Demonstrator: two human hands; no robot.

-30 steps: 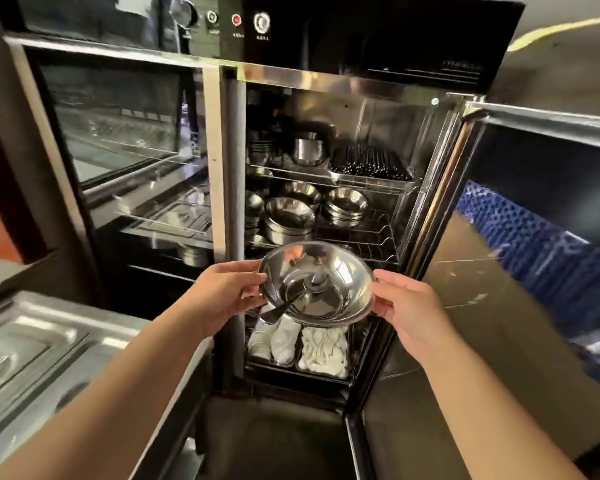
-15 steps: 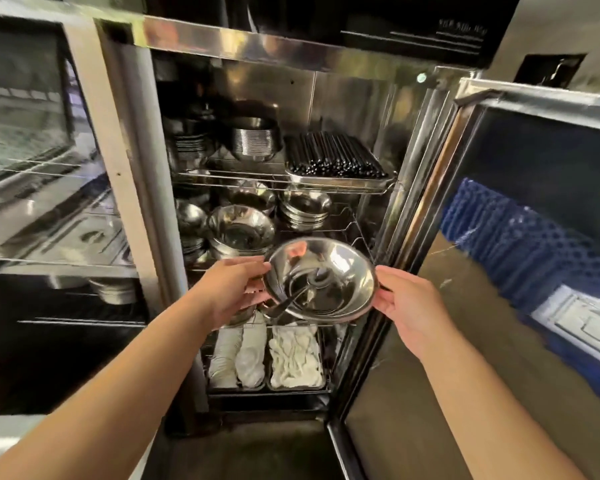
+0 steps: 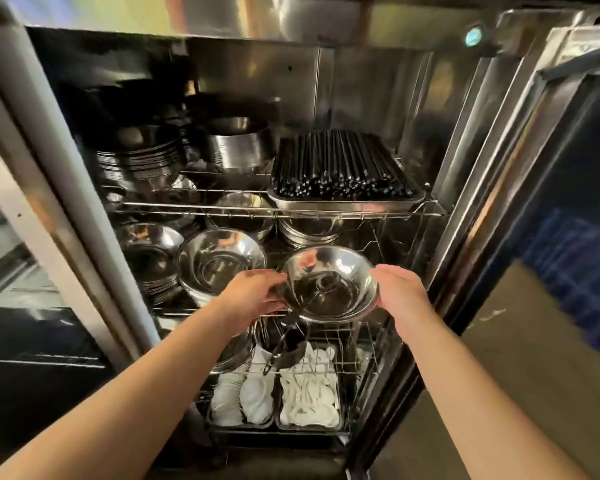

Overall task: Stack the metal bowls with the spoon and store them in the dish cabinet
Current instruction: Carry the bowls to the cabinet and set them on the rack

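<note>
Both hands hold the metal bowl (image 3: 328, 284) at frame centre, at the front of the middle wire shelf (image 3: 388, 233) of the open dish cabinet (image 3: 371, 91). The left hand (image 3: 248, 297) has its fingers closed on the left rim; the right hand (image 3: 400, 296) has its fingers curled around the right rim. The spoon (image 3: 312, 299) lies inside the bowl, handle toward lower left. Stacked bowls (image 3: 220, 263) stand just left. A tray of black chopsticks (image 3: 340, 168) occupies the upper shelf.

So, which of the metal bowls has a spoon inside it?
The bowl held between the left hand and the right hand; a spoon lies inside. The shelved bowls show none.
</note>
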